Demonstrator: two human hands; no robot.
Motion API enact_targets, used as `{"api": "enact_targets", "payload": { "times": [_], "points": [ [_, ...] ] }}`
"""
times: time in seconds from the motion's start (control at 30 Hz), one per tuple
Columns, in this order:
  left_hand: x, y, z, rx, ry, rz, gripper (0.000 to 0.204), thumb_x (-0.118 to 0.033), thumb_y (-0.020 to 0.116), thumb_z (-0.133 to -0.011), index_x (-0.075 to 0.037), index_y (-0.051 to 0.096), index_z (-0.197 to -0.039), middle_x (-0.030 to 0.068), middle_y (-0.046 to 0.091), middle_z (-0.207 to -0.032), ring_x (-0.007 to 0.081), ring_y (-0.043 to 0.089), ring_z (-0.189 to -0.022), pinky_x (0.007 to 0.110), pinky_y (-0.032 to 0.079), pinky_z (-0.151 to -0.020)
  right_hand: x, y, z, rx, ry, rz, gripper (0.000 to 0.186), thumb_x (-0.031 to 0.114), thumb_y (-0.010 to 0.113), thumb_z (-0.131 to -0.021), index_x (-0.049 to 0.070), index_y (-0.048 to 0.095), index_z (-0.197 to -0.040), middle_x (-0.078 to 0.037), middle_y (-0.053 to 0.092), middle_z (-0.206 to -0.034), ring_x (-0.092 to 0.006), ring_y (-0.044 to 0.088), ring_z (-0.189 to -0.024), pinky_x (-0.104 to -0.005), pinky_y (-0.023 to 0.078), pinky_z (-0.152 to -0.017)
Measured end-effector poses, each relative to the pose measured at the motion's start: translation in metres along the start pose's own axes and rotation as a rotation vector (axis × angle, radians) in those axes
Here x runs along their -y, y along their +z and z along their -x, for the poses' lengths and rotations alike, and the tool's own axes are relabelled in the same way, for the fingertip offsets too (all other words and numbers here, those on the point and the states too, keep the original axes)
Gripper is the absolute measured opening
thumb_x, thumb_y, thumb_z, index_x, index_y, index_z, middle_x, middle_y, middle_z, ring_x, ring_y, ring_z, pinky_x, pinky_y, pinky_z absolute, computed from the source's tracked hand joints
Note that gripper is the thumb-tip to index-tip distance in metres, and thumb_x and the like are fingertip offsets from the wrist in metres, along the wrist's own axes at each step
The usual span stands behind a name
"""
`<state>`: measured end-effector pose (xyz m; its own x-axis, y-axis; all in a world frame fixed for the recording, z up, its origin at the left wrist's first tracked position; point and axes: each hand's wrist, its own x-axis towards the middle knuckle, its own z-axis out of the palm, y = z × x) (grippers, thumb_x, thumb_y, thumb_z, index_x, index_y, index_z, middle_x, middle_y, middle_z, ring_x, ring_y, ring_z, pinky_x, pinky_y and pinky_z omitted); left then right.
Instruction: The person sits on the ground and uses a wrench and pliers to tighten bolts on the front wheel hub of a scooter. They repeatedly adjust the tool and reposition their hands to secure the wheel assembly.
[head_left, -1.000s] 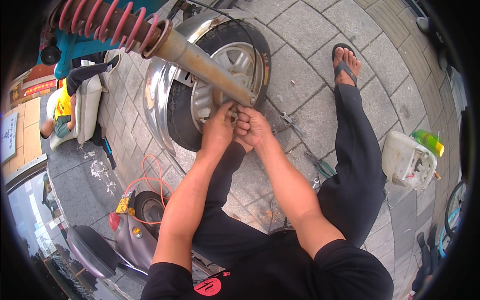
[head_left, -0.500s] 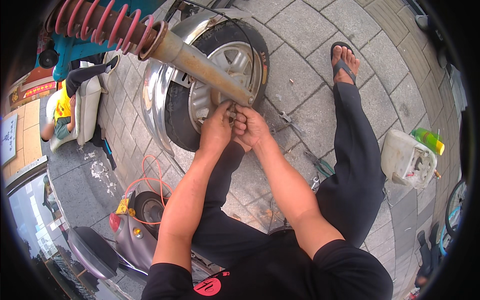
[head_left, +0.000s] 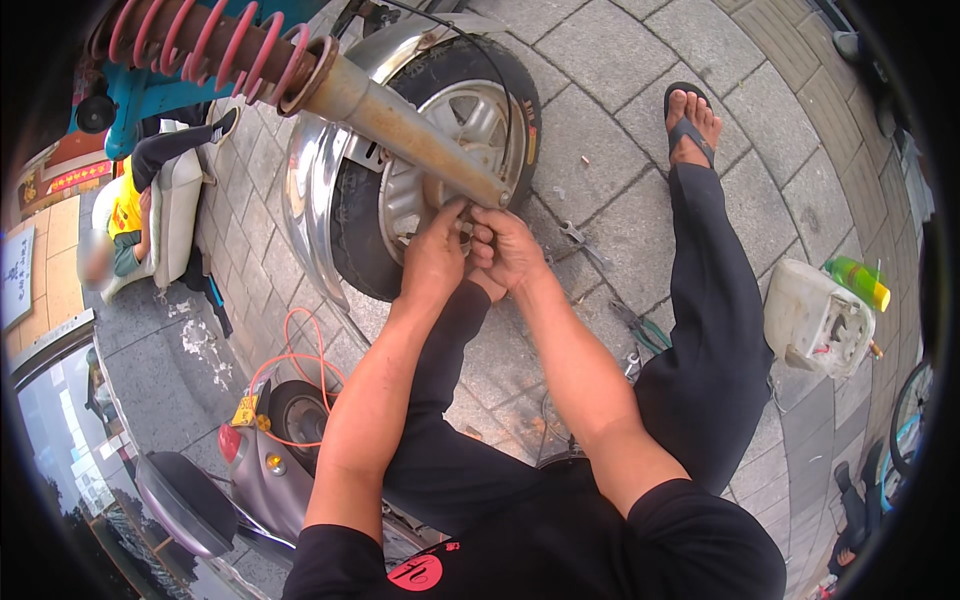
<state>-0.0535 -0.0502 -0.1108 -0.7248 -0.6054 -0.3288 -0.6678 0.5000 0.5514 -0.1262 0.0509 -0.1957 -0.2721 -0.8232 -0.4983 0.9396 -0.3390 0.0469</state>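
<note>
A wheel [head_left: 464, 113] with a black tyre [head_left: 357, 225] stands under a chrome mudguard [head_left: 312, 205]. Across it slants a rusty shock absorber [head_left: 400, 120] with a pink coil spring [head_left: 205, 45]. Both my hands meet at the shock absorber's lower end, by the wheel hub. My left hand [head_left: 436, 255] has its fingers closed at the axle area, and my right hand [head_left: 508, 245] is curled close beside it. Between the fingertips is a small metal part, mostly hidden, whose kind I cannot make out.
On the paving lie a wrench [head_left: 578, 238] and green-handled pliers [head_left: 645, 330]. A cut white plastic container [head_left: 815, 320] and a green bottle [head_left: 858, 282] are at the right. Lower left stand a scooter [head_left: 265, 480] and an orange hose [head_left: 290, 360]. A person [head_left: 128, 215] sits at the far left.
My fingers have shifted slightly at the lower end of the shock absorber, and the small metal part shows less. Otherwise the view is nearly the same.
</note>
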Motion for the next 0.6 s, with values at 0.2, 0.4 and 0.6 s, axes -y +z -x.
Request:
{"api": "enact_targets", "payload": {
  "times": [0.2, 0.4, 0.6],
  "points": [
    [0.001, 0.000, -0.001, -0.030, 0.033, -0.052, 0.034, -0.015, 0.056, -0.107, -0.014, 0.065, -0.141, 0.0260, 0.072, -0.120, 0.0457, 0.069, -0.112, 0.050, 0.056, -0.090, -0.001, 0.014, 0.001, -0.119, -0.005, 0.048, 0.013, 0.014, 0.072, -0.098, 0.010, 0.061, -0.102, 0.002, 0.053, -0.068, -0.0084, 0.046, -0.049, -0.0256, 0.032, -0.041],
    [-0.008, -0.003, 0.001, -0.008, -0.006, -0.045, 0.034, -0.014, 0.056, -0.107, -0.014, 0.064, -0.140, 0.0265, 0.071, -0.121, 0.0466, 0.068, -0.113, 0.050, 0.056, -0.090, -0.001, 0.010, -0.002, -0.090, 0.045, -0.032, 0.013, 0.013, 0.072, -0.098, 0.013, 0.060, -0.099, 0.004, 0.051, -0.066, -0.0076, 0.043, -0.049, -0.0248, 0.029, -0.042],
    [-0.012, -0.005, 0.001, 0.003, -0.001, -0.044, 0.033, -0.013, 0.056, -0.107, -0.013, 0.064, -0.139, 0.0266, 0.071, -0.119, 0.0476, 0.068, -0.112, 0.051, 0.056, -0.090, -0.003, 0.007, -0.002, -0.084, 0.033, -0.076, 0.011, 0.013, 0.069, -0.100, 0.012, 0.058, -0.100, 0.004, 0.051, -0.066, -0.0082, 0.044, -0.049, -0.0249, 0.030, -0.044]
  ]
}}
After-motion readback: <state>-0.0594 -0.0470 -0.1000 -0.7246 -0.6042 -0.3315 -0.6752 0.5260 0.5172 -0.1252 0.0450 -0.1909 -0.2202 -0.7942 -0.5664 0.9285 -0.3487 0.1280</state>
